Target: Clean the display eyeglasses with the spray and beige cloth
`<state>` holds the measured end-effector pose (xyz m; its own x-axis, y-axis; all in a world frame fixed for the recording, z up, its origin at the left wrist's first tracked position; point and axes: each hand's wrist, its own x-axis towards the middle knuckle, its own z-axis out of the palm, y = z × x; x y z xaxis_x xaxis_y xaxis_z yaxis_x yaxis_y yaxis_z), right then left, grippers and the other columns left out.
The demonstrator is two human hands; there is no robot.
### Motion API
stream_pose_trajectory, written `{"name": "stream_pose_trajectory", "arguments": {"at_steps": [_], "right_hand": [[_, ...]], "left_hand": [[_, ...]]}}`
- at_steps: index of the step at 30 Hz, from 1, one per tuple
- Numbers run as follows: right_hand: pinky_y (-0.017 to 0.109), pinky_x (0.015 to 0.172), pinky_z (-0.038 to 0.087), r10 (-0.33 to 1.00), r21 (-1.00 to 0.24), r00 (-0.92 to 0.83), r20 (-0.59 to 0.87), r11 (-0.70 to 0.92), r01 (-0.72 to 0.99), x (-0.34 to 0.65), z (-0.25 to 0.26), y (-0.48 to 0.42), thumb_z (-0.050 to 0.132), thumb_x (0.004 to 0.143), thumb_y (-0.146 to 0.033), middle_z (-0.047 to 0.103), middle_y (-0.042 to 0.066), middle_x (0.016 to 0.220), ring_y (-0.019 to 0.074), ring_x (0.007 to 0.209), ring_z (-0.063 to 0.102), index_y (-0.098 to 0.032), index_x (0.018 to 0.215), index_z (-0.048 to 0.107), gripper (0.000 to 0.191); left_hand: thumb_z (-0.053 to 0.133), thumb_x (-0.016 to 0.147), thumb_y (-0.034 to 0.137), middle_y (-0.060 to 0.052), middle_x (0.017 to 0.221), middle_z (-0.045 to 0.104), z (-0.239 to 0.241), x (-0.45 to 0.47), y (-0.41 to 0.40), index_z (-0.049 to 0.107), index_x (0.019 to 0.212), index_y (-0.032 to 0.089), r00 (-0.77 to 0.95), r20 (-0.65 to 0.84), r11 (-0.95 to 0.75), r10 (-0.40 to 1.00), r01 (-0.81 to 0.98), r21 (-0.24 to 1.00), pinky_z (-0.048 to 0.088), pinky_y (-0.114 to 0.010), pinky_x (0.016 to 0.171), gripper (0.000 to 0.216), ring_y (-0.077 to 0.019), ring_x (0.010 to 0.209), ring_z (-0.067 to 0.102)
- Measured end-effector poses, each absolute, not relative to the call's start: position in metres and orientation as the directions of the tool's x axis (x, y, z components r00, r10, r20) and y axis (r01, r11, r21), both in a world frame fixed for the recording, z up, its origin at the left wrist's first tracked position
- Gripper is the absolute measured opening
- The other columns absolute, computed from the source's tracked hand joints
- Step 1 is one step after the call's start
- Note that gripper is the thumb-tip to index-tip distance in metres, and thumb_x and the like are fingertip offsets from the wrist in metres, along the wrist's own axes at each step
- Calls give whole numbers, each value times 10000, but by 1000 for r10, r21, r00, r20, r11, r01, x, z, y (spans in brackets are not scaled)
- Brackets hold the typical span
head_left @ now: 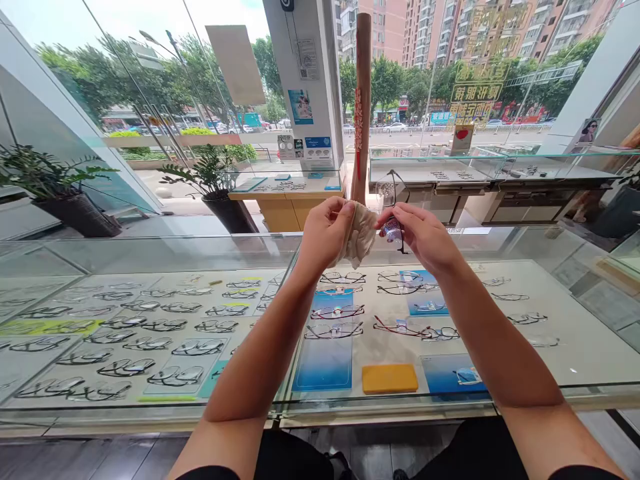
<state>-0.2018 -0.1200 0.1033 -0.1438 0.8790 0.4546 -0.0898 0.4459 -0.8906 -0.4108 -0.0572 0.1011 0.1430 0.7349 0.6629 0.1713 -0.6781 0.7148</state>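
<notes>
My left hand (326, 230) is closed around a crumpled beige cloth (361, 235), held up above the glass counter. My right hand (421, 235) pinches a pair of dark-framed glasses (395, 227) by the lens, right beside the cloth. A thin black temple arm of the glasses sticks up and another hangs down past my fingers. Cloth and glasses touch between the two hands.
Below lies a glass display counter (150, 400) filled with rows of several eyeglass frames, blue cards and a yellow pad (389, 378). Potted plants (60, 190) stand on the left, a wooden post (362, 100) and more showcases (500, 173) lie beyond, by the windows.
</notes>
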Motion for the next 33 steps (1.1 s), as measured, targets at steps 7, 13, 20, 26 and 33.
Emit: {"name": "stream_pose_trajectory", "arguments": {"at_steps": [7, 13, 20, 26, 33], "right_hand": [[361, 792, 533, 878, -899, -192, 438, 429, -89, -206, 101, -121, 703, 1031, -551, 795, 70, 1037, 195, 912, 673, -261, 906, 818, 336], [387, 861, 562, 884, -918, -248, 396, 389, -79, -214, 97, -121, 731, 998, -575, 792, 72, 1049, 205, 918, 672, -270, 904, 827, 334], [358, 845, 526, 882, -921, -276, 383, 389, -34, -220, 92, -118, 730, 987, -569, 768, 61, 1000, 187, 920, 643, -245, 916, 833, 347], [331, 785, 502, 900, -936, -259, 352, 348, -63, -220, 87, -112, 767, 959, -563, 753, 45, 988, 160, 851, 609, -236, 927, 825, 333], [342, 781, 488, 898, -933, -256, 359, 352, -72, -223, 83, -109, 764, 951, -547, 728, 41, 943, 158, 820, 578, -232, 910, 823, 324]], "left_hand": [[746, 1008, 327, 0, 734, 671, 102, -414, -53, 618, 863, 223, 19, 654, -647, 757, 168, 744, 454, -303, 645, 220, -138, 659, 585], [728, 1051, 374, 57, 559, 498, 101, -417, -51, 547, 877, 247, 4, 568, -555, 823, 218, 802, 312, -317, 538, 282, -117, 495, 388], [676, 1094, 363, 31, 656, 556, 99, -416, -46, 544, 922, 240, 24, 538, -534, 843, 160, 830, 387, -295, 572, 249, -128, 568, 494], [654, 1098, 313, 29, 710, 575, 109, -412, -59, 507, 911, 233, 98, 394, -389, 914, -69, 919, 477, -229, 589, 251, -102, 594, 524], [623, 1111, 260, 25, 716, 598, 110, -408, -62, 507, 924, 228, 141, 410, -391, 901, -145, 909, 498, -208, 614, 222, -101, 624, 567]]}}
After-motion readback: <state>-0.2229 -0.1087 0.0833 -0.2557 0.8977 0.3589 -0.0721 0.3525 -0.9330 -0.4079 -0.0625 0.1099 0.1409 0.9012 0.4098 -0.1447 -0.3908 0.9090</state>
